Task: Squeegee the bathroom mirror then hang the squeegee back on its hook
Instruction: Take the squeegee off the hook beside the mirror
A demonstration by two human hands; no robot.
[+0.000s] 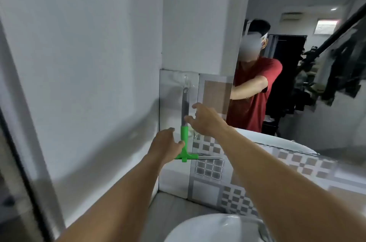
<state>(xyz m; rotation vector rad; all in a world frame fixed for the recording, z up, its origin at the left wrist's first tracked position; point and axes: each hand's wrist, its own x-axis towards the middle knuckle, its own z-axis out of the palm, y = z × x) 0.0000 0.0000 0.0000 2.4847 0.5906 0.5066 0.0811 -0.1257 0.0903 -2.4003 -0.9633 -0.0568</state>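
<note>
The squeegee (185,123) has a grey handle, a green neck and a green head. It hangs upright with its handle tip on a clear hook (185,80) on the tiled wall, left of the mirror (309,115). My left hand (165,147) is beside the green neck; its thumb touches the neck and its fingers are apart. My right hand (206,121) is spread open just right of the grey handle, one fingertip at the handle. The mirror reflects a person in a red shirt.
A white basin (210,228) lies below my arms at the bottom edge. A plain white wall (89,63) fills the left side, with a dark frame edge at far left. Patterned tiles (213,170) run under the mirror.
</note>
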